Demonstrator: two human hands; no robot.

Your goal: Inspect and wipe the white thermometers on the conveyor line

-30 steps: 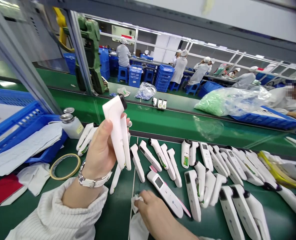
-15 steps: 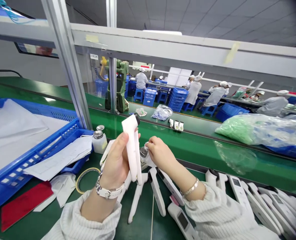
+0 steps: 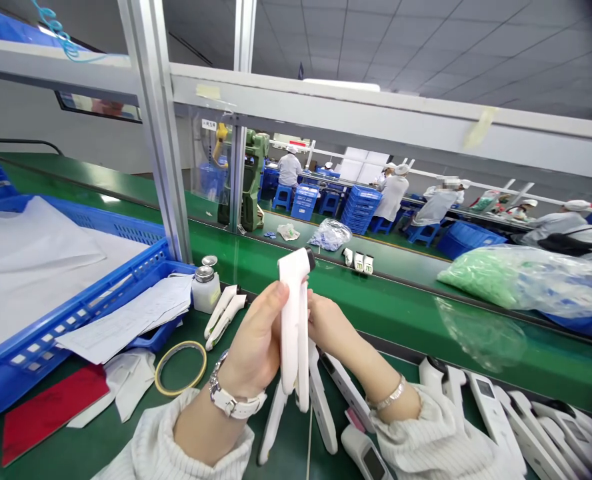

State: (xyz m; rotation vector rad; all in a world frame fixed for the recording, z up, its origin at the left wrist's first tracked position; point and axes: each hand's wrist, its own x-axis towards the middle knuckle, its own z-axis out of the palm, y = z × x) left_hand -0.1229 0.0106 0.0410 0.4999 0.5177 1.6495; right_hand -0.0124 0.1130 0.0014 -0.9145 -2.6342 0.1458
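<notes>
My left hand (image 3: 253, 343) is wrapped round a white forehead thermometer (image 3: 290, 327), held upright with its black-tipped head at the top. A second white, handle-like length runs close along its right side. Behind the thermometer, my right hand (image 3: 330, 325) has its fingers curled in; their tips, and whatever they hold, are hidden. Beneath both hands, white thermometers (image 3: 323, 407) lie fanned out on the green bench. Two more white thermometer bodies (image 3: 225, 317) rest to the left, beside a white bottle with a metal cap (image 3: 206, 292).
To the left are a large blue crate (image 3: 141, 257), papers (image 3: 131, 313), a tape roll (image 3: 162, 379) and a red sheet (image 3: 51, 413). A row of thermometers (image 3: 496, 413) lies at right. Bagged green material (image 3: 481, 270) sits beyond. People in white work farther back.
My right hand has come left and down from the metal-capped jar, where it pinched something white, to behind the thermometer. My left hand and thermometer appear farther right; the view has also shifted.
</notes>
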